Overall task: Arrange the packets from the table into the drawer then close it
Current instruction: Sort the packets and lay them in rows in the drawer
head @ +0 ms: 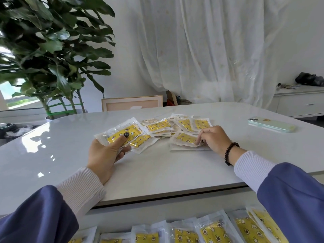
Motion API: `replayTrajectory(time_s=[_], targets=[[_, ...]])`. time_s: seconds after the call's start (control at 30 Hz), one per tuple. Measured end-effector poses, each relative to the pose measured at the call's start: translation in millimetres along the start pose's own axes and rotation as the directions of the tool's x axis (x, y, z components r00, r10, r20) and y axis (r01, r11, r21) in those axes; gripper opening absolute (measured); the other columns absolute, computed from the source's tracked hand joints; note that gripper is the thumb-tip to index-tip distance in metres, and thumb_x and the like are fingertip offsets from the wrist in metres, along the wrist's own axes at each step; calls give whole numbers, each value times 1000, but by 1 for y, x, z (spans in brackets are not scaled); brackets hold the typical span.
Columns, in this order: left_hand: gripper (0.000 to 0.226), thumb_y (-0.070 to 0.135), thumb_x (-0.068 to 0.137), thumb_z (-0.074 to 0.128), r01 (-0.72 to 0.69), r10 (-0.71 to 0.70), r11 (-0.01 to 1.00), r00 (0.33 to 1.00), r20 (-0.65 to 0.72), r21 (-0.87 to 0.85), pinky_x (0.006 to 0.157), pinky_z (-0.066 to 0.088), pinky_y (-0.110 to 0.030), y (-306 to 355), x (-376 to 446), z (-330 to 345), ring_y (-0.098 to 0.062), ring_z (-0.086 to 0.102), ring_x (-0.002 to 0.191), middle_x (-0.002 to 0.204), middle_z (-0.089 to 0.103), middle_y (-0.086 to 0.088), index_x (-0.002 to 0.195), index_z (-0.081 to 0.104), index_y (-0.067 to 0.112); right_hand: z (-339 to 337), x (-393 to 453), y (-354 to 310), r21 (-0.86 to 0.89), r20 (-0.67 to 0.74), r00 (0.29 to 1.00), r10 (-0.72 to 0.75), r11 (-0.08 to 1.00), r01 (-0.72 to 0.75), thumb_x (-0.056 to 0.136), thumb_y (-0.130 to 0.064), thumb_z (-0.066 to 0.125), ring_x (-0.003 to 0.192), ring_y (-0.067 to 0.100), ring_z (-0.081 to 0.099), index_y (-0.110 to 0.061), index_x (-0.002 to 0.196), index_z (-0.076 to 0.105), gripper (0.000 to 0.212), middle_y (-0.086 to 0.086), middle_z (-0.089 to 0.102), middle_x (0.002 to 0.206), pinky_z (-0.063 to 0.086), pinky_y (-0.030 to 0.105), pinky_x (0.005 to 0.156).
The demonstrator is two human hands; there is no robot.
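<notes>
Fingers (122, 149) of the left hand (105, 155) are curled round a small stack of clear plastic packets with yellow printed inserts (121, 134), thumb pressed flat on top, held just left of the loose heap of the same packets (168, 127) lying on the glossy white surface (157, 171). That heap is our landmark! Right of it, on its near edge, the right hand (213, 139) pinches the corner of one packet (185, 140), lifting it off the pile; a dark beaded bracelet (229, 152) sits on that wrist. Far right of the heap lies a pale green phone (272, 126).

Risk from here, I'd say: these wrappers look slick, so the left-hand stack could fan out and slide free if another is tucked in carelessly, and a corner pinch may drag a neighbouring packet along.

Below the heap, under the surface's near edge, the open drawer (122, 216) already holds a row of packets (210, 230), overlapped side by side. Its left part is hidden by the sleeve, so how full it is I cannot tell.
</notes>
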State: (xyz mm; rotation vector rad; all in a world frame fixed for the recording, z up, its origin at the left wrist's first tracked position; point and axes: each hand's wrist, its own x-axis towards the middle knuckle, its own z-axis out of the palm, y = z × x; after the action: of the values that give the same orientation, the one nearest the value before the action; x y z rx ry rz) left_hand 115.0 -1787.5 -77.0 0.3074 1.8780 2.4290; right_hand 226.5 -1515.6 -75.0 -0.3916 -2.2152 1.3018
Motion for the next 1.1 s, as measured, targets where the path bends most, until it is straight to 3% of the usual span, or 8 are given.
replayTrajectory(time_s=[0.13, 0.2, 0.3, 0.43, 0.53, 0.73, 0.87, 1.1], targets=[[20, 16, 81, 75, -3, 3, 1000, 1000, 15, 11, 39, 46, -15, 0, 0, 0, -10, 69, 53, 62, 72, 1, 96, 63, 10, 3, 2, 2, -26, -52, 999, -7, 1000, 6, 87, -15, 57, 94, 13, 57, -21, 100, 70, 19, 1, 62, 101, 46, 21, 82], [19, 16, 82, 74, -7, 7, 1000, 1000, 19, 22, 39, 46, -15, -1, 0, 0, -9, 68, 52, 62, 72, 2, 97, 64, 10, 4, 6, 8, -277, 33, 997, 68, 959, -57, 84, -39, 64, 129, 17, 42, -21, 131, 54, 51, 1, 49, 133, 35, 30, 105], [18, 17, 83, 74, -12, 11, 999, 1000, 28, 35, 41, 47, -15, -2, 0, 0, -10, 69, 54, 67, 73, 1, 98, 66, 11, 10, 6, 7, -517, 166, 979, 122, 856, -19, 76, -50, 69, 137, 18, 34, -21, 142, 40, 78, 0, 37, 148, 31, 34, 112], [19, 17, 83, 74, -15, 14, 999, 999, 31, 38, 43, 48, -15, -3, 2, -1, -10, 69, 55, 73, 73, -2, 100, 66, 11, 4, 12, 3, -393, 273, 949, 157, 919, -39, 70, -35, 80, 136, 12, 36, -16, 145, 36, 89, -3, 36, 150, 30, 24, 111], [19, 16, 84, 72, -22, 19, 997, 999, 41, 74, 42, 49, -17, -4, 3, 0, -12, 69, 55, 76, 73, -6, 100, 65, 11, -13, 21, -14, -505, 370, 878, 305, 859, -86, 65, -26, 85, 119, 12, 50, -11, 146, 31, 98, 1, 39, 147, 36, 24, 105], [36, 17, 81, 76, -126, 87, 939, 987, 132, 320, 52, 54, -25, -7, -1, 2, -22, 74, 68, 95, 74, -6, 113, 60, 14, -21, 15, -46, -770, 380, 860, 340, 632, 90, 56, -37, 88, 91, 15, 56, -17, 99, 59, 55, -1, 60, 102, 48, 26, 78], [24, 17, 83, 73, -310, 202, 781, 947, 250, 543, 57, 57, -27, -5, -11, 10, -14, 72, 62, 90, 73, 2, 102, 60, 22, -22, 6, -61, -774, 377, 912, 160, 595, 215, 52, -45, 88, 68, 16, 51, -14, 79, 58, 51, -2, 54, 72, 41, 27, 61], [37, 30, 87, 67, -531, 318, 486, 847, 426, 694, 84, 49, -29, -5, -24, 15, -12, 60, 91, 95, 61, 18, 120, 56, 21, -11, -6, -67, -736, 510, 856, 89, 561, 379, 68, -40, 80, 90, 18, 58, -16, 103, 58, 47, 0, 61, 96, 52, 32, 77]])
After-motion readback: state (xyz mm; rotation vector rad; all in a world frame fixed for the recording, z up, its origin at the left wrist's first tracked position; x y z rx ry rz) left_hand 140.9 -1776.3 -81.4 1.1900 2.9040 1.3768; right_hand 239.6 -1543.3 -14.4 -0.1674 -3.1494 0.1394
